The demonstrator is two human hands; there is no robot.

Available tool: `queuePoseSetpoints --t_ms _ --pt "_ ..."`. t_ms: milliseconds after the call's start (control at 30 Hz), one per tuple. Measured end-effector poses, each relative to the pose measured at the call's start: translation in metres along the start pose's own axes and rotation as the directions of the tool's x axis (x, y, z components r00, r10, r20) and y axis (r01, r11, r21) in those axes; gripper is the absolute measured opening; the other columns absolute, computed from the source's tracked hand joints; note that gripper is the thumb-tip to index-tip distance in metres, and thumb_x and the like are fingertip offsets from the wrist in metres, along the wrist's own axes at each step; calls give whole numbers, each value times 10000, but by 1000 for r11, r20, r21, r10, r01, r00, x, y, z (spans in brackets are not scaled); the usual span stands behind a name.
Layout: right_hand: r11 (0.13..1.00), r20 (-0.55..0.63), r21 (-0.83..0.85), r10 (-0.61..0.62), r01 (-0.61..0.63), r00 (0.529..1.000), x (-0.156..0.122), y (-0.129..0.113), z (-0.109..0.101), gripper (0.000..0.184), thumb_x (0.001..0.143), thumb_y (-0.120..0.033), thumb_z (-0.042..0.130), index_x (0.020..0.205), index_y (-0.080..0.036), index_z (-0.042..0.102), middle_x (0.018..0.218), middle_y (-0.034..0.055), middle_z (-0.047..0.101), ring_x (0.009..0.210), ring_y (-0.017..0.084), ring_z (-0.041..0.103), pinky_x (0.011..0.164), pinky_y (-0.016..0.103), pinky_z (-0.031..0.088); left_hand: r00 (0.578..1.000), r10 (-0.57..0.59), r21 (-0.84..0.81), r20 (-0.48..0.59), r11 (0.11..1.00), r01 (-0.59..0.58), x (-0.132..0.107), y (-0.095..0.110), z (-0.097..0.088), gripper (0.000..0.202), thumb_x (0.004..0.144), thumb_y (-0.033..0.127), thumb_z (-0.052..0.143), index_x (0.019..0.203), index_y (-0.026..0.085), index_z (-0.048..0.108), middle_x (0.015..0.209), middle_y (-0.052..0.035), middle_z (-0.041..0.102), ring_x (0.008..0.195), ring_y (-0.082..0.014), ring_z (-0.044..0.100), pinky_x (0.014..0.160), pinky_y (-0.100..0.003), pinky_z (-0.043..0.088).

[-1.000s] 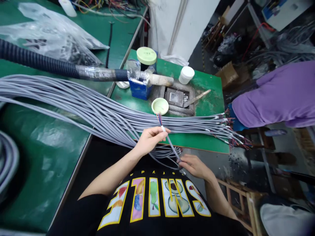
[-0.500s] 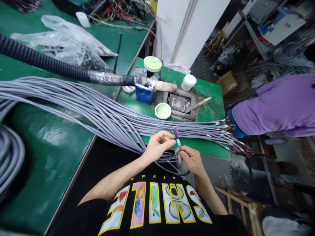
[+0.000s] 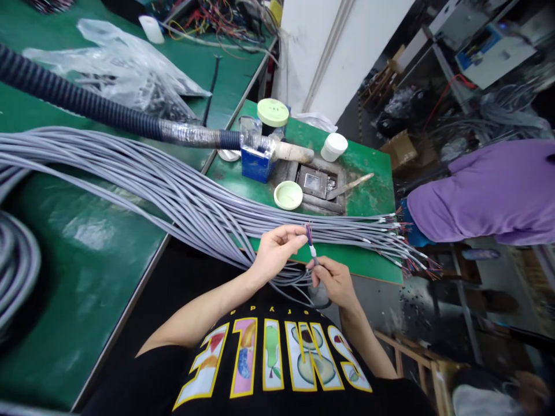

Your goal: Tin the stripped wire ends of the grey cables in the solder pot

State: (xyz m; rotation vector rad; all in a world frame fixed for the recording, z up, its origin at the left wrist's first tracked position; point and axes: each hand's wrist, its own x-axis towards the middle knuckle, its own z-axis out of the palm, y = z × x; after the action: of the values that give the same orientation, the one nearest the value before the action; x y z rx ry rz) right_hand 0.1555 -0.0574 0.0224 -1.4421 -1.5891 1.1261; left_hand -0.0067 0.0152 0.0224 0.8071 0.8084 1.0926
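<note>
My right hand [image 3: 333, 281] is closed around a single grey cable [image 3: 314, 256] and holds it upright just below its stripped end. Thin coloured wires [image 3: 308, 231] fan out of that end. My left hand [image 3: 277, 249] pinches those coloured wires at the tip with thumb and fingers. Both hands hover just in front of the near edge of the small green table [image 3: 370, 167]. Behind them a thick bundle of grey cables [image 3: 173, 193] lies across both tables, its stripped ends [image 3: 410, 254] hanging past the right edge.
A black corrugated hose [image 3: 87, 107] runs to a blue box [image 3: 255, 162] beside a metal pot [image 3: 315, 182]. A pale green lid [image 3: 288, 195], white jar [image 3: 333, 147] and green-lidded jar [image 3: 272, 113] stand there. Plastic bags [image 3: 121, 69] lie far left. A person in purple [image 3: 485, 190] bends at right.
My right hand slid up the cable from low down to just below its stripped end. My left hand shifted from holding the cable to pinching the coloured wires.
</note>
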Motion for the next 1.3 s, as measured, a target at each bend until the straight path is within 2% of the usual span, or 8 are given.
queuePoseSetpoints --t_ms 267,533,800,867,967,1100,1200,1300 --pt "1000 -36 20 -8 8 999 1 3 3 199 913 -298 465 887 -181 625 526 -49 547 476 78 486 532 207 413 994 -106 -94 24 990 108 5 -8 0 307 591 389 789 719 137 669 446 62 491 392 -28 377 389 -153 275" --pt "998 -88 55 18 -13 996 7 3 13 197 907 -301 476 908 -183 633 511 -57 529 452 70 470 495 196 397 995 74 -93 -60 992 -80 2 -9 -1 222 641 301 776 697 146 627 551 41 578 483 -37 471 492 -155 376" --pt "998 -104 58 -28 34 994 8 4 16 194 895 -280 477 894 -182 644 497 -56 507 444 69 447 482 195 391 949 -274 -373 153 874 312 9 -12 0 260 625 297 739 630 143 530 522 38 543 433 -44 447 452 -164 351" --pt "998 -105 62 -19 25 994 8 5 16 198 896 -281 474 897 -181 644 494 -56 507 442 68 444 478 194 389 972 -207 -354 110 905 233 8 -14 0 221 643 282 730 662 146 557 539 38 549 449 -47 455 464 -167 352" --pt "998 -98 65 0 7 995 8 4 15 204 897 -283 472 898 -178 647 489 -56 505 439 68 443 475 192 387 998 58 -200 2 978 -57 6 -15 -2 152 692 267 718 708 160 611 603 28 569 511 -59 482 512 -185 380" --pt "999 -86 41 1 3 996 9 2 16 209 897 -276 470 907 -174 652 491 -54 509 444 69 454 483 192 392 924 380 94 31 920 -381 6 -13 -6 84 722 244 716 767 182 682 694 -3 595 638 -98 533 617 -231 430" --pt "1000 -90 16 -13 14 996 9 2 17 221 899 -278 463 913 -173 657 494 -53 506 444 71 458 483 195 392 911 410 186 45 893 -411 6 -10 -7 87 730 239 713 799 186 706 682 -5 602 649 -106 540 647 -244 445" --pt "999 -99 0 -34 35 994 9 2 17 231 898 -286 462 923 -171 661 504 -49 504 447 75 461 482 201 396 956 292 131 -9 948 -289 5 -8 -4 121 719 282 720 775 176 706 718 -17 648 650 -108 566 635 -236 462"
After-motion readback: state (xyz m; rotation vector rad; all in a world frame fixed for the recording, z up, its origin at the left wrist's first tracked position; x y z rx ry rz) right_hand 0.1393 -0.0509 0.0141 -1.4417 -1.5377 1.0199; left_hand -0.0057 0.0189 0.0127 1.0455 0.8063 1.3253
